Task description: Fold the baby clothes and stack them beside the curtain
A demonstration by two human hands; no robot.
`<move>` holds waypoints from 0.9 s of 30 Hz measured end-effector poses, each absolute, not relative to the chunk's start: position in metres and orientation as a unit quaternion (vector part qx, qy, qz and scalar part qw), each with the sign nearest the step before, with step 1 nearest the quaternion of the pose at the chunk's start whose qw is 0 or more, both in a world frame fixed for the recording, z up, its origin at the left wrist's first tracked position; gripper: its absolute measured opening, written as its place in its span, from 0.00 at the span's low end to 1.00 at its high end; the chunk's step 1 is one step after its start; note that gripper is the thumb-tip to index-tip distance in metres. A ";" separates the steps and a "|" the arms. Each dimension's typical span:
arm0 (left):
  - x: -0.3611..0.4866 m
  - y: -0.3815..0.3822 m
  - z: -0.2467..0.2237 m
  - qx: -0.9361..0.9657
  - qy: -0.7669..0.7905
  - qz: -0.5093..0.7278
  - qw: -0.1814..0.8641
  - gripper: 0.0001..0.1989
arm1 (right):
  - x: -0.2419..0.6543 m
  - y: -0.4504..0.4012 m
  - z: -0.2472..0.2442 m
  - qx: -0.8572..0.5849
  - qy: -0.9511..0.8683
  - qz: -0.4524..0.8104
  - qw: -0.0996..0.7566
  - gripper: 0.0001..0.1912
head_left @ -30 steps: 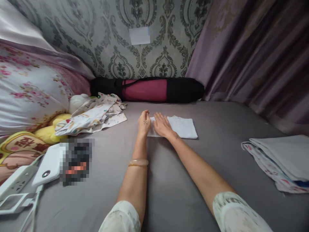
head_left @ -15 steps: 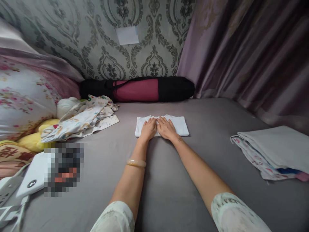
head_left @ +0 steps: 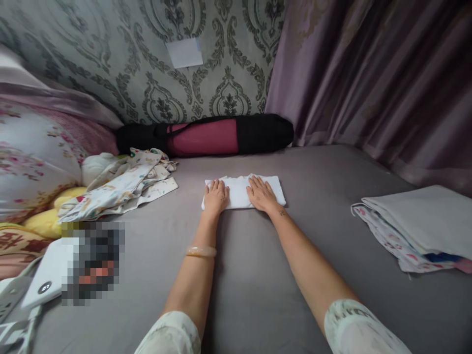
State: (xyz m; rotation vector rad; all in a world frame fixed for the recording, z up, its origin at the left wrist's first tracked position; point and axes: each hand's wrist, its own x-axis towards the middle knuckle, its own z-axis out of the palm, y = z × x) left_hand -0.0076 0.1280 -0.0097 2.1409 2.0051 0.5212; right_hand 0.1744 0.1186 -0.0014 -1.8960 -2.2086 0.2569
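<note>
A folded white cloth (head_left: 238,192), perhaps a garment, lies as a flat rectangle on the grey bed sheet (head_left: 250,275). My left hand (head_left: 216,196) rests palm down on its left end, fingers stretched out. Toward the right end, my right hand (head_left: 261,194) presses flat with the fingers slightly spread. Between the two hands the white fabric is in plain view, with a slightly uneven far edge. Neither hand grips the cloth.
A black and dark-pink long bag (head_left: 202,136) lies along the wall. Patterned clothes (head_left: 125,184) are heaped at left beside a floral pillow (head_left: 33,157). A white device (head_left: 49,273) with a cable sits front left. Folded fabrics (head_left: 420,221) are stacked at right, near the purple curtain (head_left: 332,73).
My hands have moved apart from the middle of the white cloth, the left one toward its left end and the right one toward its right. The view has shifted slightly.
</note>
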 end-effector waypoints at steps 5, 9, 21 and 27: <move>-0.014 0.129 -0.013 0.705 0.683 0.174 0.074 0.26 | 0.183 0.119 -0.002 -0.689 -0.716 0.053 0.101 0.32; -0.018 0.131 -0.017 0.706 0.683 0.169 0.086 0.27 | 0.189 0.120 -0.003 -0.690 -0.715 0.064 0.093 0.31; -0.026 0.130 -0.011 0.692 0.711 0.085 0.091 0.33 | 0.210 0.126 -0.014 -0.721 -0.683 0.047 0.107 0.31; -0.030 0.135 0.001 0.724 0.687 0.039 0.038 0.31 | 0.213 0.130 -0.003 -0.718 -0.691 0.064 0.061 0.32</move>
